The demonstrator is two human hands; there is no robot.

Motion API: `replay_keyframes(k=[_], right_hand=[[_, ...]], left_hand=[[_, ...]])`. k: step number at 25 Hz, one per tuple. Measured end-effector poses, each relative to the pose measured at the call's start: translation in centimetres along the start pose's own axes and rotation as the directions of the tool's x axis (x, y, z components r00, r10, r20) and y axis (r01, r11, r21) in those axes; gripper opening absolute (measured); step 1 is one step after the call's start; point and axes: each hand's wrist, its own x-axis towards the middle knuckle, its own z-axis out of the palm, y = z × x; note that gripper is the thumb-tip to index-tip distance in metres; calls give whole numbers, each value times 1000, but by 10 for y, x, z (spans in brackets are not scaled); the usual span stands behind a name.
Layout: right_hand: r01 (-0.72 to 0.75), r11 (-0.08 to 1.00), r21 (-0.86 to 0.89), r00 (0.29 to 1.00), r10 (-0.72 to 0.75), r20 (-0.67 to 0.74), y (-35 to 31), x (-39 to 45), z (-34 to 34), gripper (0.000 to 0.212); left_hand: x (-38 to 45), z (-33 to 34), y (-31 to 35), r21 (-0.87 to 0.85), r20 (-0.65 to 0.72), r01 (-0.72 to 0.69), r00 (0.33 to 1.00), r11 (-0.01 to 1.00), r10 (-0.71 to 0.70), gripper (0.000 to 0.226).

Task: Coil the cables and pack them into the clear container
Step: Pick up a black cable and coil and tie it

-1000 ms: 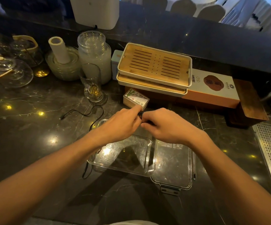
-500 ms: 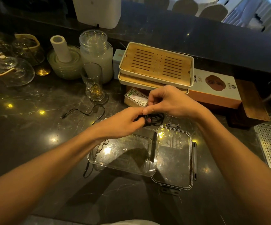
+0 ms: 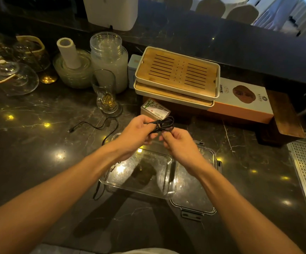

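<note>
Coiling in progress: left hand (image 3: 136, 132) grips the black cable bundle (image 3: 164, 124), right hand (image 3: 177, 142) pinches a strand at its near side. Both are raised over the open clear container (image 3: 139, 177), still empty. Second cable (image 3: 95, 126) lies loose on the counter. Keep loops even, tuck the tail before lowering.

1. The left hand (image 3: 136, 132) grips a coiled black cable (image 3: 164, 124) above the clear container (image 3: 139, 177).
2. The right hand (image 3: 180, 143) pinches the coil's lower strands.
3. The container's lid (image 3: 194, 197) lies open at the container's 3 o'clock on the dark marble counter (image 3: 38, 153).
4. A second black cable (image 3: 95, 126) lies loose at the container's 11 o'clock, near a footed glass (image 3: 106, 92).
</note>
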Motion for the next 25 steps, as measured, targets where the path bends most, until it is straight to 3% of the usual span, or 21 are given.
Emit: replay_keyframes(k=[3, 6, 9, 11, 13, 16, 17, 18, 21, 22, 25], right_hand=[[62, 959, -277, 992, -89, -86, 1, -7, 10, 34], [92, 906, -413, 989, -130, -64, -8, -16, 6, 35], [206, 736, -645, 972, -228, 51, -19, -20, -12, 33], [276, 650, -708, 957, -255, 139, -31, -17, -32, 29], [344, 554, -758, 933, -295, 208, -44, -11, -48, 27], [460, 328, -825, 873, -339, 351, -58, 0, -58, 24], [480, 334, -811, 864, -341, 370, -61, 4, -61, 23], [489, 416, -767, 865, -344, 366, -62, 9, -65, 23], [381, 862, -334, 906, -277, 321, -51, 21, -78, 31], [293, 944, -149, 918, -234, 319, -41, 21, -76, 37], [51, 961, 270, 958, -124, 259, -11, 13, -54, 32]], left_hand=[[5, 6, -9, 152, -47, -27, 998, 988, 34, 15], [4, 5, -6, 530, -51, -133, 981, 837, 188, 17], [0, 3, 0, 687, 51, -223, 964, 691, 261, 13], [-2, 1, 1, 739, 115, -266, 955, 618, 273, 10], [-2, 1, 2, 780, 196, -294, 953, 552, 231, 10], [-2, 5, 9, 819, 338, -368, 929, 440, 148, 10], [-3, 7, 12, 805, 373, -400, 915, 438, 151, 11], [-4, 8, 14, 775, 394, -424, 904, 469, 166, 13], [-8, 9, 16, 544, 434, -429, 879, 721, 196, 15], [-9, 9, 15, 444, 436, -415, 875, 794, 213, 13], [-11, 11, 10, 256, 362, -361, 896, 897, 257, 15]])
